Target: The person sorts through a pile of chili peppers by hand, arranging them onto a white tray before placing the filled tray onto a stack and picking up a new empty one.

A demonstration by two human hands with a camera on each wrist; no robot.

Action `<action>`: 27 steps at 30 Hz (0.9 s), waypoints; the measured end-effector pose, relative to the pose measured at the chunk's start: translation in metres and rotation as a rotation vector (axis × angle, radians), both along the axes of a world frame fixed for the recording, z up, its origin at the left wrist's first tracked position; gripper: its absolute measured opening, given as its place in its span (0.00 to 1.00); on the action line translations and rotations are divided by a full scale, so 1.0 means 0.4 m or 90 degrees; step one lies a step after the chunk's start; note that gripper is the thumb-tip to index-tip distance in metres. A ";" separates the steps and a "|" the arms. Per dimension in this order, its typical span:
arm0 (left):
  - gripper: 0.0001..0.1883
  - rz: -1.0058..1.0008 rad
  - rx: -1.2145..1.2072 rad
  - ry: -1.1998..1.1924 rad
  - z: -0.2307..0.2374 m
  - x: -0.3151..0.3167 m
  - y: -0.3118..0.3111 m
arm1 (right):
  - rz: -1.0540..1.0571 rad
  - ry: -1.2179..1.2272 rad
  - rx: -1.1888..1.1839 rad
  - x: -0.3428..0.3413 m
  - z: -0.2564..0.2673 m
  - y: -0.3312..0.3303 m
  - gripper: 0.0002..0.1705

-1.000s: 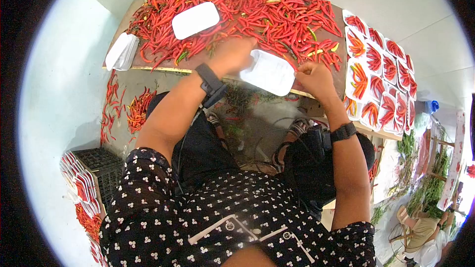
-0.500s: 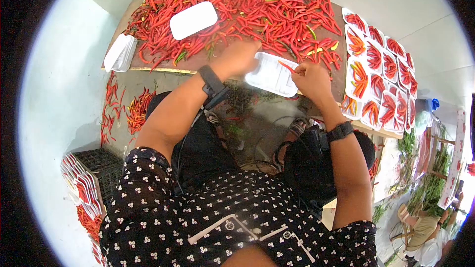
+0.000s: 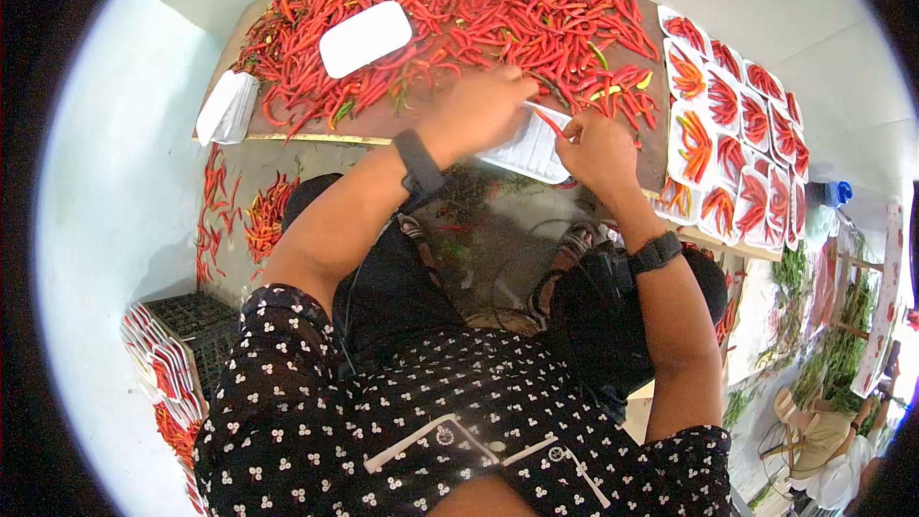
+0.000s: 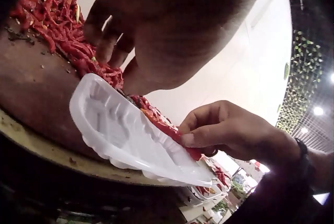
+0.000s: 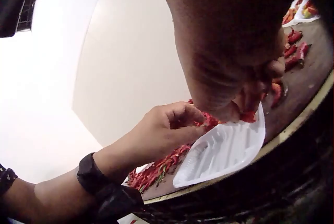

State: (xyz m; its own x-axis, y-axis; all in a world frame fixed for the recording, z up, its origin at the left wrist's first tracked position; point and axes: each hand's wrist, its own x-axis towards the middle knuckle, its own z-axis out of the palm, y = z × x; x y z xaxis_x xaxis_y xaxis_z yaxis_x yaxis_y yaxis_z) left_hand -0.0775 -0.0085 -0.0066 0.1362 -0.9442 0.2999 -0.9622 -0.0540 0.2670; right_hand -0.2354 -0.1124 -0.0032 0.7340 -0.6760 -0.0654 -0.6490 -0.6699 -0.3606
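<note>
My right hand (image 3: 601,153) pinches a red chili pepper (image 3: 549,123) between thumb and fingers, at the right end of a white foam tray (image 3: 531,155). In the left wrist view the pepper lies along the tray's rim, close to the right hand (image 4: 224,130). The ribbed inside of the tray (image 5: 222,151) faces up at the table's front edge. My left hand (image 3: 479,110), slightly blurred, reaches across the tray's left part toward the chili pile (image 3: 450,0). Its fingers hang loosely spread near loose peppers in the left wrist view, with nothing seen between them.
Another white tray (image 3: 366,39) lies on the pile. Stacked trays (image 3: 228,107) stand at the table's left edge. Filled chili trays (image 3: 732,124) are stacked at the right. A black crate (image 3: 206,325) and loose chilies (image 3: 271,213) are on the floor at left.
The left hand has shifted right over the tray. The right hand has brought a red chili to the tray's right end, and the pepper now shows plainly in its fingers.
</note>
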 end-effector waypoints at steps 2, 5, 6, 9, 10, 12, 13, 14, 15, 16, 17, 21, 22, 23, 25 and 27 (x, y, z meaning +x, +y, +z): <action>0.12 -0.038 0.022 0.022 0.001 -0.014 -0.007 | -0.001 0.025 0.032 0.003 0.003 0.005 0.12; 0.12 -0.062 0.085 0.009 -0.016 -0.031 -0.019 | 0.010 0.013 0.019 0.003 -0.001 0.011 0.12; 0.09 -0.068 0.075 0.017 -0.020 -0.035 -0.021 | 0.009 0.014 0.020 0.003 -0.001 0.012 0.12; 0.06 -0.075 0.062 0.002 -0.032 -0.040 -0.022 | 0.016 0.005 0.016 0.003 -0.004 0.009 0.12; 0.05 -0.075 0.058 -0.020 -0.035 -0.042 -0.024 | 0.020 -0.005 0.017 0.001 -0.011 0.005 0.11; 0.05 -0.070 0.053 -0.014 -0.037 -0.044 -0.025 | 0.025 -0.015 0.019 0.000 -0.017 -0.005 0.11; 0.05 -0.064 0.048 -0.007 -0.037 -0.045 -0.024 | 0.049 -0.015 0.003 0.000 -0.018 -0.010 0.10; 0.05 -0.064 0.049 -0.007 -0.037 -0.045 -0.024 | 0.075 -0.016 -0.014 -0.001 -0.018 -0.016 0.09; 0.05 -0.062 0.054 -0.012 -0.037 -0.044 -0.024 | 0.075 -0.016 -0.014 -0.003 -0.014 -0.020 0.09; 0.06 -0.059 0.059 -0.018 -0.037 -0.043 -0.025 | 0.070 -0.046 -0.011 -0.005 -0.007 -0.025 0.10; 0.06 -0.059 0.058 -0.018 -0.043 -0.038 -0.027 | 0.065 -0.076 -0.009 -0.008 -0.003 -0.031 0.10; 0.07 -0.037 0.061 0.007 -0.049 -0.022 -0.025 | 0.077 -0.191 -0.021 -0.012 -0.028 -0.069 0.11; 0.07 -0.020 0.068 0.043 -0.040 -0.020 -0.024 | 0.008 -0.252 0.060 -0.011 -0.033 -0.076 0.11; 0.07 -0.020 0.068 0.043 -0.031 -0.021 -0.023 | -0.062 -0.312 0.140 -0.010 -0.037 -0.080 0.13; 0.07 0.036 0.117 0.260 0.002 -0.030 -0.015 | -0.072 -0.317 0.162 -0.009 -0.025 -0.068 0.12; 0.08 0.033 0.157 0.395 0.022 -0.044 -0.012 | -0.081 -0.322 0.184 -0.004 -0.034 -0.061 0.12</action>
